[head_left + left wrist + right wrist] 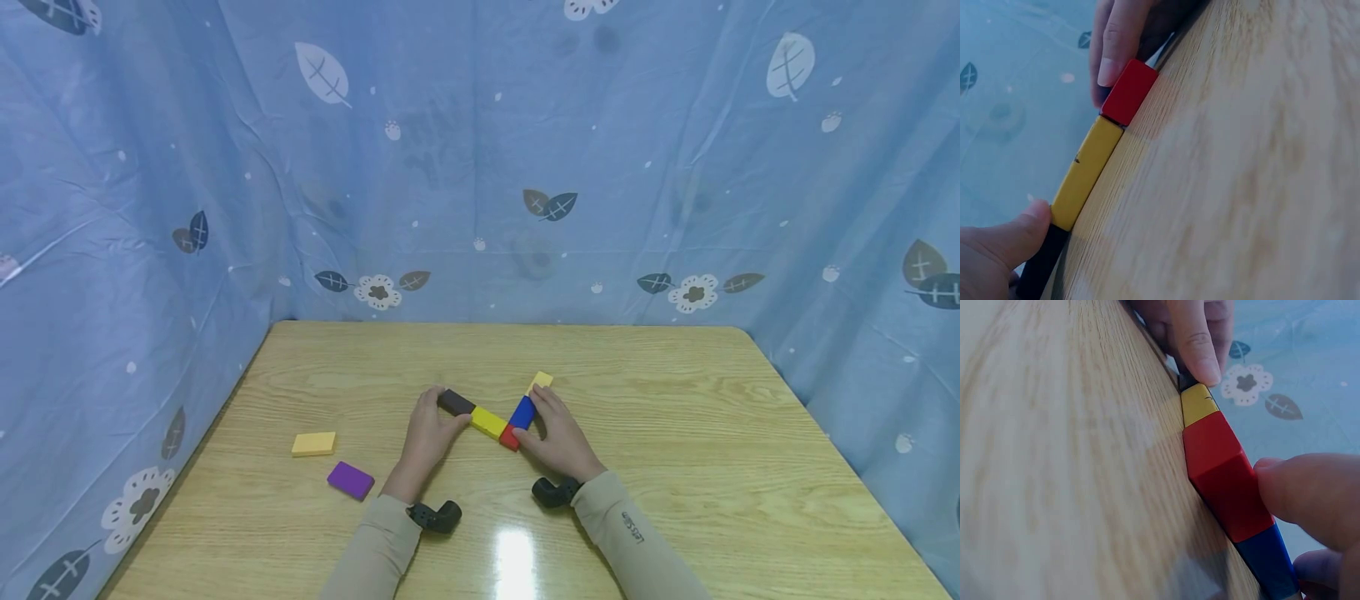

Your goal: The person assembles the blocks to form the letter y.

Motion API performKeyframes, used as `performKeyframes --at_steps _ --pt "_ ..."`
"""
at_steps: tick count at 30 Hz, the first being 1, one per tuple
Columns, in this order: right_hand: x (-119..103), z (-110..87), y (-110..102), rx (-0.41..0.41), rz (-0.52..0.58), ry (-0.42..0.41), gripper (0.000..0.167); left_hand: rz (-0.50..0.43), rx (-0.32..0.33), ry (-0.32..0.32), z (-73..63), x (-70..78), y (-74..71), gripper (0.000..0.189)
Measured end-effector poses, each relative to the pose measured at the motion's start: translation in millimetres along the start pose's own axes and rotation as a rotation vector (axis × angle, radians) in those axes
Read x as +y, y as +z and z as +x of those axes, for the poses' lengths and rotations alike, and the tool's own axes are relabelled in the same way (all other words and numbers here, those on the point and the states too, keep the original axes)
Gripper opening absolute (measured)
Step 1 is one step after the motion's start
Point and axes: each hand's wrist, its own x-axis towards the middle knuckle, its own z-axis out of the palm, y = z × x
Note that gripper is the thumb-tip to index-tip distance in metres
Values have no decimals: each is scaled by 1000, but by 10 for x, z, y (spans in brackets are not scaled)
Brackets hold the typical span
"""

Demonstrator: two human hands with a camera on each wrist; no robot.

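Head: left hand [428, 435] along black block [458, 402], right hand [561, 440] along blue block [522, 413]

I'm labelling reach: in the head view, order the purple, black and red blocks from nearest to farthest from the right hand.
1. Red block, at the right hand.
2. Black block, at the left hand.
3. Purple block, left of the left hand.
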Motion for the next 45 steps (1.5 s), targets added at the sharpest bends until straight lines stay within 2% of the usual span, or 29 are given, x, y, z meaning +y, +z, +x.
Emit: performKeyframes --at_steps 7,16,25,29,36,41,45 --pt "8 -2 -7 8 -3 -8 77 2 -12 7 -8 15 1 67" --pt "-2 -4 12 22 10 -10 76 5 -8 -8 -22 -27 6 75" --pt "3 7 16 12 10 -16 76 -28 -17 -1 -97 -31 -35 79" --pt "12 2 11 9 15 -10 76 -28 -38 7 -151 -35 -59 82" --pt "31 3 -11 13 20 -6 77 -2 -70 -23 -260 -39 -158 86" --pt "40 0 3 15 13 1 77 6 -61 18 -382 -64 -262 83" --pt "33 -6 9 3 17 -4 78 14 -30 46 -528 -94 -413 78"
